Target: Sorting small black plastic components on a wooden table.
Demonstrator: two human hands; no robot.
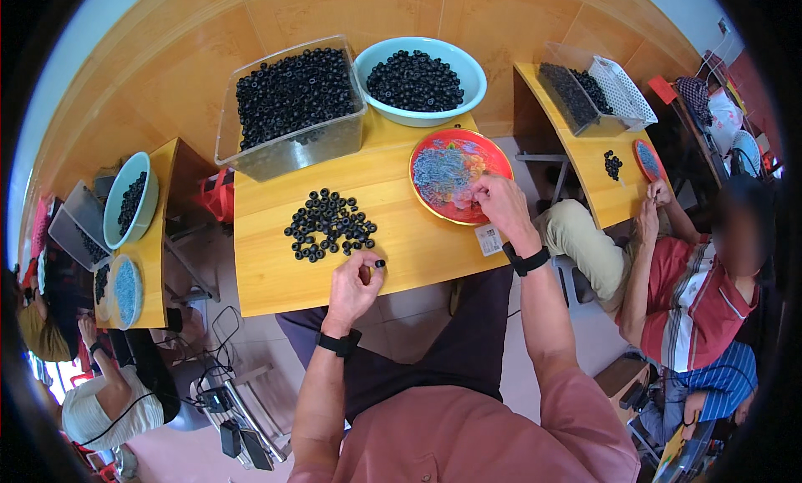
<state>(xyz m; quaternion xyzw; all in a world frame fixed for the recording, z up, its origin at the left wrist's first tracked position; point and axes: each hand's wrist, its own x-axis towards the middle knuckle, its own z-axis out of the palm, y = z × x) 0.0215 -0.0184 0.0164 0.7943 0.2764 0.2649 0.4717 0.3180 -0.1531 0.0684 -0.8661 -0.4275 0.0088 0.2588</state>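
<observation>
My left hand (354,289) is at the near edge of the yellow table, finger and thumb pinched on a small black ring-shaped part (379,264). Just beyond it lies a loose pile of similar black parts (330,220). My right hand (505,205) reaches over the near right rim of a red patterned plate (499,151), its fingertips closed together. Many thin blue-grey pin-like pieces (441,172) fill the plate's left and middle. Whatever is between the right fingertips is too small to make out.
Behind stand a clear plastic bin (288,153) and a light-blue basin (422,115), both full of black parts. A white printed label (489,241) is by the plate. People work at side tables left and right, with similar basins, bins and plates.
</observation>
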